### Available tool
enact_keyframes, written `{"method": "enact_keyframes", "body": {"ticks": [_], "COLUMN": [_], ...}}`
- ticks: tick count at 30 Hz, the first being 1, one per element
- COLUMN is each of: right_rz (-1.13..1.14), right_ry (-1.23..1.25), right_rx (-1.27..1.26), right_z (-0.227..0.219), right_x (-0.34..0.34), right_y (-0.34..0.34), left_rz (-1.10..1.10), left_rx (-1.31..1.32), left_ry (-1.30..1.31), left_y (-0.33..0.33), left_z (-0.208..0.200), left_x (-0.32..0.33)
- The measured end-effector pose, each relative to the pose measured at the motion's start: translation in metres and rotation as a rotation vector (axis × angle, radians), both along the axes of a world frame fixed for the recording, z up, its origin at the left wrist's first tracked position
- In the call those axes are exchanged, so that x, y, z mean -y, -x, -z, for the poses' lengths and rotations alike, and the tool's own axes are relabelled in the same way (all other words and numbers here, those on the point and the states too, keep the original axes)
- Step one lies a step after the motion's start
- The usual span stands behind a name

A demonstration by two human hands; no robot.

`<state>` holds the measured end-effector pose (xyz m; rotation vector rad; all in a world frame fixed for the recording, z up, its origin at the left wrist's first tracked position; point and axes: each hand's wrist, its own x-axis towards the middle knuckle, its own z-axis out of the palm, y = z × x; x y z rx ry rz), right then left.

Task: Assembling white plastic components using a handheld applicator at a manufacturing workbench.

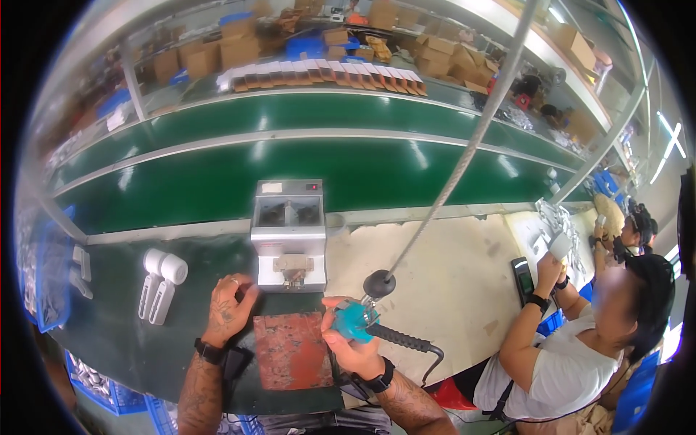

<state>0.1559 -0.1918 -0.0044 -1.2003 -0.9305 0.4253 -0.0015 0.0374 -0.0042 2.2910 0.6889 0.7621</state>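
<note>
My right hand (355, 354) is wrapped around a teal electric screwdriver (353, 321), which hangs from a cord with a black ball and has a coiled black cable. It is above the right edge of a worn red mat (291, 351). My left hand (230, 308) is by the front left corner of a grey screw feeder (288, 235), its fingers curled together; anything between them is hidden. Left of that hand, two white handheld devices (168, 284) with round heads and long handles lie side by side on the dark green table cover (196, 348).
Beyond the bench runs a green conveyor belt (217, 177), with a row of boxes (326, 76) farther back. At left stands a blue bin (52, 268) of white parts. A co-worker (558, 341) sits at right, holding a white part, near a black phone-like object (522, 279).
</note>
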Motion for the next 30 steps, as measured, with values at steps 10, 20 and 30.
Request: {"method": "enact_keyframes", "body": {"ticks": [10,20,30], "right_rz": [0.003,-0.016,-0.009], "right_ry": [0.086,0.018,0.057], "right_rx": [0.028,-0.048,-0.012], "right_z": [-0.013,-0.019,-0.021], "right_x": [0.002,0.001,0.001], "right_y": [-0.003,0.002,0.0], "left_rz": [0.001,-0.003,0.003], "left_rx": [-0.011,-0.019,0.008], "left_ry": [-0.038,-0.036,-0.024], "left_y": [-0.001,-0.001,-0.001], "left_z": [0.002,0.002,0.001], "left_x": [-0.001,0.0,0.0]}}
